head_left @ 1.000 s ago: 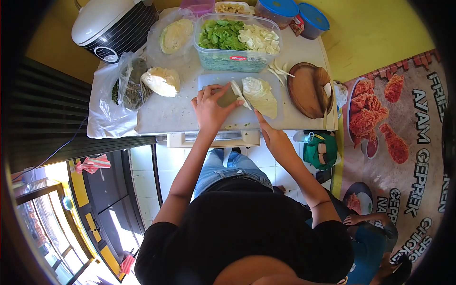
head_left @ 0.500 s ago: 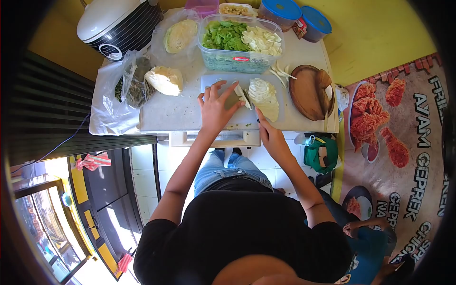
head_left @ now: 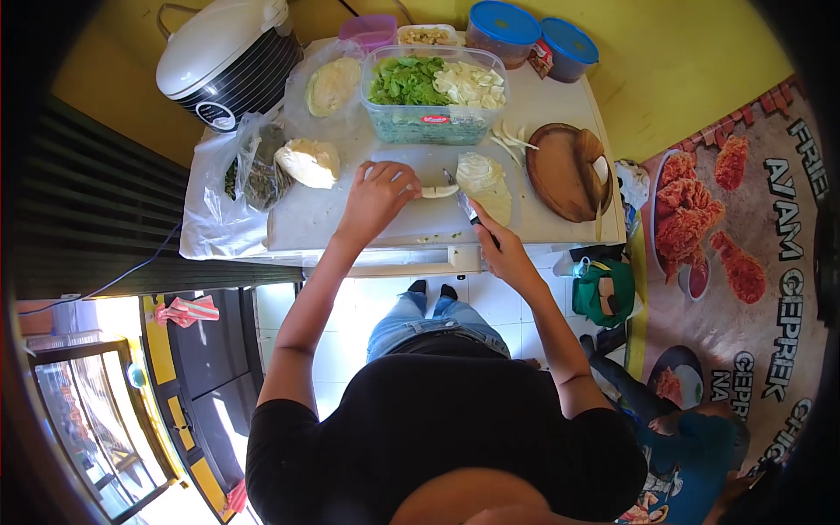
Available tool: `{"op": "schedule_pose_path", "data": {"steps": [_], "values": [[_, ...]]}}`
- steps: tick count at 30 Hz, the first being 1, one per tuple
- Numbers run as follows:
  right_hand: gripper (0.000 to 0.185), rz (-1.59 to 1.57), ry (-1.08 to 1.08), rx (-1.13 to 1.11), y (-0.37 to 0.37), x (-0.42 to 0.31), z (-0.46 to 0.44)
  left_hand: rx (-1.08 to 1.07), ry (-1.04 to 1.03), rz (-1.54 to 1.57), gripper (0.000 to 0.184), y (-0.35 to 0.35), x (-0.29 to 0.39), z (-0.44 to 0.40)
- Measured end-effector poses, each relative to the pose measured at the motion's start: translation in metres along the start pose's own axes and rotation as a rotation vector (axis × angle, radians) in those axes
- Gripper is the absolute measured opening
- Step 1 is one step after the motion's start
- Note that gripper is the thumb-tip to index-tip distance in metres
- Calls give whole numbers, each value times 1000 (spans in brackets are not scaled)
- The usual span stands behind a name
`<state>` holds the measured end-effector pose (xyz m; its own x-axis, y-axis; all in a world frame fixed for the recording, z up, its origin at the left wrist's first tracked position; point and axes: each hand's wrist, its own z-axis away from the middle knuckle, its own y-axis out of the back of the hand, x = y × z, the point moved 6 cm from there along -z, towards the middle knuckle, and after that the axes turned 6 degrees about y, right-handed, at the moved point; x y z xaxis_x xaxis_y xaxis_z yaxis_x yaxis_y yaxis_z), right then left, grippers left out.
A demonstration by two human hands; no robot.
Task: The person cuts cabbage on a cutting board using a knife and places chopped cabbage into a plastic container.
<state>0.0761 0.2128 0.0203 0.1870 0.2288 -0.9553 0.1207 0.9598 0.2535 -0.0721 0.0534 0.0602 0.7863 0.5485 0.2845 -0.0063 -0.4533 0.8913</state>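
In the head view, my left hand [head_left: 378,196] is over the left side of a pale cutting board [head_left: 411,157], its bent fingertips at the left end of a narrow cabbage slice [head_left: 439,191]. My right hand [head_left: 507,258] is closed around the black handle of a knife [head_left: 484,229]. Its blade slants up and left, between the slice and a larger cabbage wedge [head_left: 486,185] lying to the right. Behind the board stands a clear plastic container [head_left: 429,129] of chopped green leaves [head_left: 409,81] and cut cabbage [head_left: 471,86].
A round wooden mortar [head_left: 556,179] with a pestle sits at right, beside pale cabbage strips [head_left: 510,140]. Half cabbages [head_left: 308,163] and plastic bags [head_left: 210,214] lie at left, below a rice cooker [head_left: 232,66]. Blue-lidded tubs [head_left: 505,24] stand behind. Another person [head_left: 696,446] is at lower right.
My left hand has moved left, its spread fingers drawing together at the slice's end. The slice now lies nearly crosswise. My right hand and the knife have shifted slightly down, showing more handle.
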Motion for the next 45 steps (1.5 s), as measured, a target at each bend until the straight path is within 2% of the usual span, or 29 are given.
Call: {"op": "schedule_pose_path", "data": {"steps": [1,5,8,9,11,12,14,15,17,20,23,26,29,34,36,37,41,45], "values": [[47,-55,-7,-5,0,-1,3,-71,27,58,22,-1,0,1],[46,-134,-32,69,17,-7,20,-31,93,235,27,8,5,3],[46,-160,-32,154,37,0,36,-251,164,302,26,-6,8,3],[45,-173,-62,193,45,2,41,-252,152,301,26,-7,13,1],[45,-188,-88,245,55,8,49,-173,245,594,18,-7,17,-6],[45,-200,-81,281,59,13,52,-176,233,595,18,-10,24,-13],[46,-212,-73,326,65,23,55,48,143,586,17,-2,44,-27],[46,-235,-67,343,66,29,56,46,135,588,17,-9,54,-35],[46,-258,-58,366,71,32,57,248,77,576,17,-15,72,-56],[46,-262,-86,368,72,35,56,300,100,567,20,-40,87,-91],[46,-302,-83,385,74,39,52,178,176,491,23,-73,86,-105],[46,-281,-88,352,75,40,46,146,141,495,23,-59,89,-94],[45,-271,-47,316,74,38,39,128,109,578,22,-23,56,-74],[45,-203,-33,262,67,33,29,-14,206,616,26,-22,30,-40],[45,-201,-30,235,62,32,26,-59,-6,466,34,-28,44,-34],[45,-201,-28,215,59,31,25,-117,-29,401,40,-34,49,-31],[45,-188,-11,199,52,25,24,-169,-62,368,41,-48,54,-17],[46,-170,-41,199,48,20,28,-55,38,70,41,-32,62,12]]}}
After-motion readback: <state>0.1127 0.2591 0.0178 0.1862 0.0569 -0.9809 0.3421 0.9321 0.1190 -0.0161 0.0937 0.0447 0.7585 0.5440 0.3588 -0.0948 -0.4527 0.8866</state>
